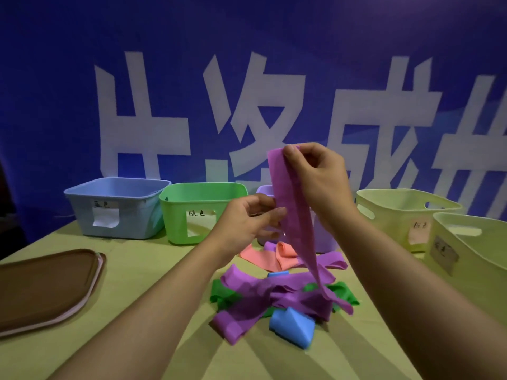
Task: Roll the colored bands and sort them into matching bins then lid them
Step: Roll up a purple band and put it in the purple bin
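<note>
Above the heap of bands [277, 297], the right hand [318, 176] pinches the purple band [295, 215] by its top end, the left hand [247, 223] pinching mid-length — limp, light, stretchy-looking stuff, best rolled from that held end.

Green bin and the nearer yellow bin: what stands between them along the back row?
In the head view, a purple bin stands between the green bin and yellow bin, mostly hidden behind the held purple band.
</note>
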Demonstrator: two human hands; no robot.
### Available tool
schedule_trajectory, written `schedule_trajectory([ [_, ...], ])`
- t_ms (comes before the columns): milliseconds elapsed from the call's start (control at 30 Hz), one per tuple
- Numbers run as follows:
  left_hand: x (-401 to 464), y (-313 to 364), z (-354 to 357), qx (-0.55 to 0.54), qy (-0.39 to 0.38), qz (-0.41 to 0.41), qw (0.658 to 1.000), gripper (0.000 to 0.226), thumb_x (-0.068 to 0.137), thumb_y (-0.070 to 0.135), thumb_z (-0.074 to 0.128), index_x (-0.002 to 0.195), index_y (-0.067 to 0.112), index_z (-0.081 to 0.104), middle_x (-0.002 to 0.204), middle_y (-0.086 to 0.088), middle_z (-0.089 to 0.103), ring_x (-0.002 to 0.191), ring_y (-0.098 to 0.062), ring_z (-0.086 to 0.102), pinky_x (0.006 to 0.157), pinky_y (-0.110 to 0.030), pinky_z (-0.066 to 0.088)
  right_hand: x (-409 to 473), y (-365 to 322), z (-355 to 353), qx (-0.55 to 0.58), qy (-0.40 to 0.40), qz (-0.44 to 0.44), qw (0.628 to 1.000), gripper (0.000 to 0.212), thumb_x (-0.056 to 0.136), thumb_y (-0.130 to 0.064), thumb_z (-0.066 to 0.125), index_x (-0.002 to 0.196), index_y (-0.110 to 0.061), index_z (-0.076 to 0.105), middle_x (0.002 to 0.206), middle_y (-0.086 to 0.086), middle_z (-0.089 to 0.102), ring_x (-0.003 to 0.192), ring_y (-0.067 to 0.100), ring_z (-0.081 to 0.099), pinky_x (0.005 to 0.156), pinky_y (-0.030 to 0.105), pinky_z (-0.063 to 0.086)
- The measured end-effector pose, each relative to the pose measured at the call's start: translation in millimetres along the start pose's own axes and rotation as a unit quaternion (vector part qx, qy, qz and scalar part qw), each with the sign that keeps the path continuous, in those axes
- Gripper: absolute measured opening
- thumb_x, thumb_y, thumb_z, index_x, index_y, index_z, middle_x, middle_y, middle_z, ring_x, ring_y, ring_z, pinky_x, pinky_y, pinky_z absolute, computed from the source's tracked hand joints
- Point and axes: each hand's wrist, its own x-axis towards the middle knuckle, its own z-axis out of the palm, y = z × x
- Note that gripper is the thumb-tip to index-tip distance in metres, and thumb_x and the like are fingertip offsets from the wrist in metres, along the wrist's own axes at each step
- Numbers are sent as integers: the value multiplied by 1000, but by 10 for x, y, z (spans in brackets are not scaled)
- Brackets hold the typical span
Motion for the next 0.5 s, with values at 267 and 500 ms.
schedule_trajectory([
  [267,-173,419,-8,1,-24,54,998,6,91,5,70,94,8,66,82,-5,70,75,-18,68,63,-30,61,-22,-424,-39,41,14,-48,998,17,98,-34,66,106,-21,73,91,-9,73,82,-2,66,69,13,51],
  [500,-364,487,-193,-43,-97,-3,994,35,86,14,70,115,-3,63,101,-14,68,85,-26,67,57,-35,61,-179,-377,7,58,2,-39,998,13,97,-38,67,101,-27,73,92,-11,74,89,6,69,76,23,59],
])
